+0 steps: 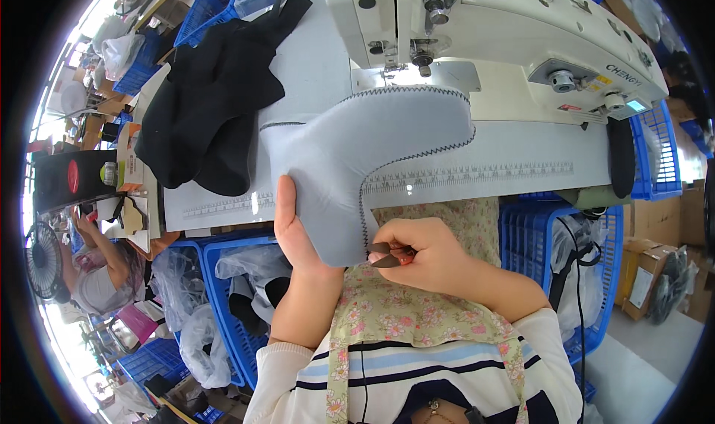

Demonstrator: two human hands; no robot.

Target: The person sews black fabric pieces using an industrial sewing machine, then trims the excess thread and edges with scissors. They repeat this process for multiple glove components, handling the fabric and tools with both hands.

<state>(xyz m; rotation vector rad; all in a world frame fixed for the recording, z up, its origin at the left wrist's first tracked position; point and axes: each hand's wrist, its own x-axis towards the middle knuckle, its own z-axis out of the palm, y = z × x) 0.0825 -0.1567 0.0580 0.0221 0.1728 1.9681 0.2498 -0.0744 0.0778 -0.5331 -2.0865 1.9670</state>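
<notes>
A light grey, boot-shaped fabric piece is held over the front of the sewing table, with black zigzag stitching along its edge. My left hand grips its lower left side, one finger lying on top and the other fingers hidden beneath. Closed around small dark thread snips, my right hand is at the piece's lower right edge. The blades are beside the end of the stitching; whether they touch a thread is too small to tell. The far end of the piece lies in front of the sewing machine's needle area.
Black fabric pieces are heaped on the table's left. A printed ruler strip runs along the tabletop. Blue crates with plastic bags stand below on both sides. Far left, another person sits near a black fan.
</notes>
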